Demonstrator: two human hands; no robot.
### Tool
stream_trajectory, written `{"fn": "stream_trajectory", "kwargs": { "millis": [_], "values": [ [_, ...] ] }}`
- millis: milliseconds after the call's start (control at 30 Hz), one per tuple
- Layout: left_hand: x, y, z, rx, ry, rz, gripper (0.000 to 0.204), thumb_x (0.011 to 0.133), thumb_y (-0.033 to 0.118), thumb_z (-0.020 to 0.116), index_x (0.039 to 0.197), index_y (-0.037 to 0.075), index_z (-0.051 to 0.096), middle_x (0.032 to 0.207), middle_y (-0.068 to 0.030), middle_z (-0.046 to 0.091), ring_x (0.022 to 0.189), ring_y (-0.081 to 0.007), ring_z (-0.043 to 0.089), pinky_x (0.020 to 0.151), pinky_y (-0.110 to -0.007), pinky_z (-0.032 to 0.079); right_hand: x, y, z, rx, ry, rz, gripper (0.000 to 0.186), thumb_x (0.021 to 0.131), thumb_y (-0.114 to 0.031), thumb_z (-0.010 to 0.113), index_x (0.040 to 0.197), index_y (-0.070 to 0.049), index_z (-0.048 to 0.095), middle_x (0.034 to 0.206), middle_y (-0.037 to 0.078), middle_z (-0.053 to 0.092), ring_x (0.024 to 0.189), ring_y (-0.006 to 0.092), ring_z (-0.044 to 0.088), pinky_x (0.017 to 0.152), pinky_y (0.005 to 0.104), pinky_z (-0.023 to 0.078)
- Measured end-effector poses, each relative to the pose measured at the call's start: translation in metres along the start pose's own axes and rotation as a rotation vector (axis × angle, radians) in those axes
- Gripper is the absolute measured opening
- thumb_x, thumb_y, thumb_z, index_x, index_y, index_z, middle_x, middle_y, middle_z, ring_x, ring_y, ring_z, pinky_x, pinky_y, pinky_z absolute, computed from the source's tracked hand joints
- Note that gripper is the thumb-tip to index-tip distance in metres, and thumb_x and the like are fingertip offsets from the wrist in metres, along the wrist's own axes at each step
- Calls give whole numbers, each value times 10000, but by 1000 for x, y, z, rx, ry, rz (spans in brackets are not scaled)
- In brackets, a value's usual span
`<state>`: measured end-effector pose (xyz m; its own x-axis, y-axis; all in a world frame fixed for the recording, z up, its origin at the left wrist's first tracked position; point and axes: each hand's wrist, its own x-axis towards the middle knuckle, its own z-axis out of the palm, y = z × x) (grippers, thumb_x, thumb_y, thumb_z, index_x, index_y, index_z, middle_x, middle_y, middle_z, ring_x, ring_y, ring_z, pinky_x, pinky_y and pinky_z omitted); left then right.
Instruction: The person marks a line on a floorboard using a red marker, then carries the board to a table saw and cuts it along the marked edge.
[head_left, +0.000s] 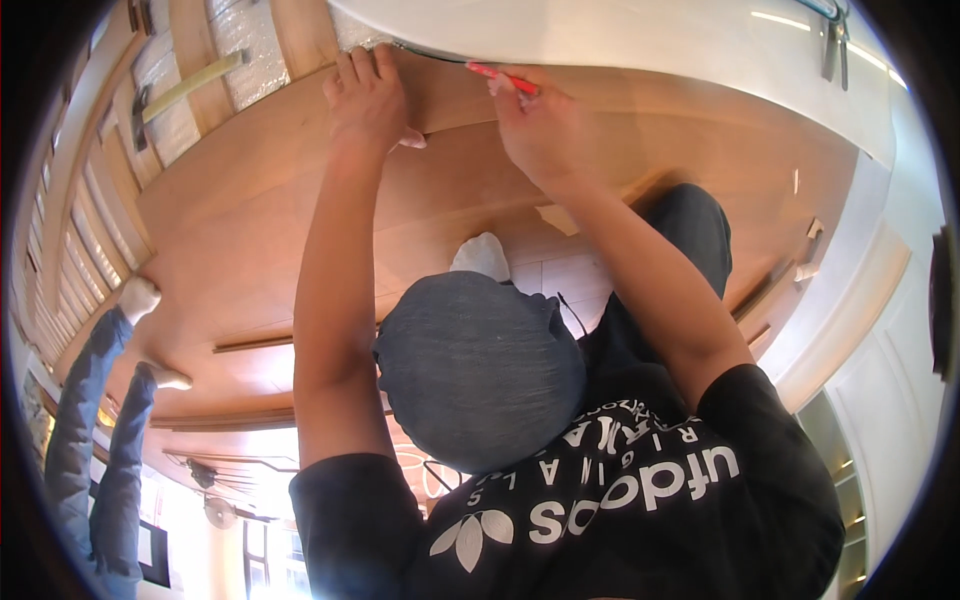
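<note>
The person crouched over a wide wooden panel (pixel 300 200), a warm honey-brown board with a smooth, faintly glossy face and a raised band running across its far end. The left hand (pixel 368 95) lay flat and released on that band, fingers spread and pressing the wood, with nothing gripped in it. The right hand (pixel 540 125) was closed around a slim red pencil (pixel 503 77), its tip touching the panel's far edge, just where the wood met a white surface (pixel 620 40). The pencil looked thin and short, and most of its shaft was hidden in the fingers.

One bent knee in dark jeans (pixel 480 370) filled the middle of the view, and a white-socked foot (pixel 482 255) rested on the board beyond it. To the left stood another person's legs in blue jeans (pixel 95 400) and white socks. A hammer with a pale wooden handle (pixel 190 85) lay near the slatted timber at the upper left, well apart from both hands.
</note>
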<state>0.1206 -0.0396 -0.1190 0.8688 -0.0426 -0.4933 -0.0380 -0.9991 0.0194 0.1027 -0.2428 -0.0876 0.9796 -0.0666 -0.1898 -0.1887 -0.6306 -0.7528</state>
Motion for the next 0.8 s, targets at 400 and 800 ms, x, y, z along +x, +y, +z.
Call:
{"fn": "stream_trajectory", "kwargs": {
  "millis": [400,800],
  "values": [
    [0,-1,8,11,92,23,1427,456,464,1034,1553,-43,277,1512,-199,422,1445,-356,385,1127,-542,369,31,92,-73,-186,171,-182,288,1000,-334,658,933,-73,762,595,144,644,514,356,619,484,441,488],
    [5,4,8,1,-45,-18,1413,486,431,1030,1599,35,255,1653,-219,300,1533,-439,262,1205,-612,270,36,75,-97,-189,124,-38,250,985,-306,694,941,-78,783,616,162,646,528,320,616,525,404,495]
  ]
}}
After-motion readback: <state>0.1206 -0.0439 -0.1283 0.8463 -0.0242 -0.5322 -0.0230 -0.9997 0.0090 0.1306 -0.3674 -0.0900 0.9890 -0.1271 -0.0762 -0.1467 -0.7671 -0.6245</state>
